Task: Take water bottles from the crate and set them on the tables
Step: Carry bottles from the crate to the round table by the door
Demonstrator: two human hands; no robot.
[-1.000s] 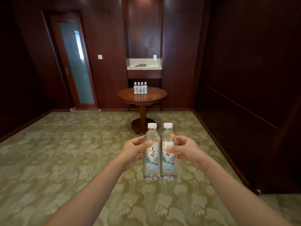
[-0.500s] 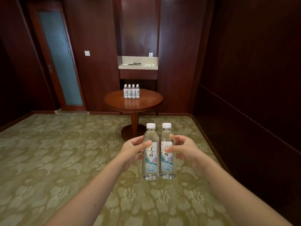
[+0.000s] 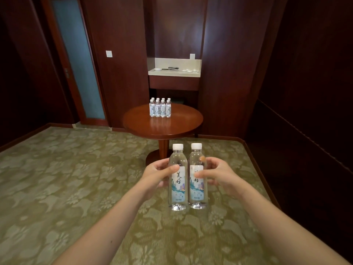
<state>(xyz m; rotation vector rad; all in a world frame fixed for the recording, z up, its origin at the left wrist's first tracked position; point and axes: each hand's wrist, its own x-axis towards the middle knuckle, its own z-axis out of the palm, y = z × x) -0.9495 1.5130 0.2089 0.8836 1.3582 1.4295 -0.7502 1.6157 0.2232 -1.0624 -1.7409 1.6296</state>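
Observation:
I carry two clear water bottles with white caps upright and side by side in front of me. My left hand (image 3: 156,174) grips the left bottle (image 3: 178,188) and my right hand (image 3: 217,174) grips the right bottle (image 3: 197,188). Ahead stands a round wooden pedestal table (image 3: 172,127). Several identical bottles (image 3: 160,108) stand in a tight group near its far edge. The crate is out of view.
Green patterned carpet (image 3: 76,178) covers the floor between me and the table. Dark wood walls close the room, the right one (image 3: 305,111) near me. A frosted glass door (image 3: 78,60) is at the back left, and a pale counter niche (image 3: 174,70) sits behind the table.
The table and its bottles have come nearer and larger in view as I walk forward. Both hands keep the same hold on the two bottles.

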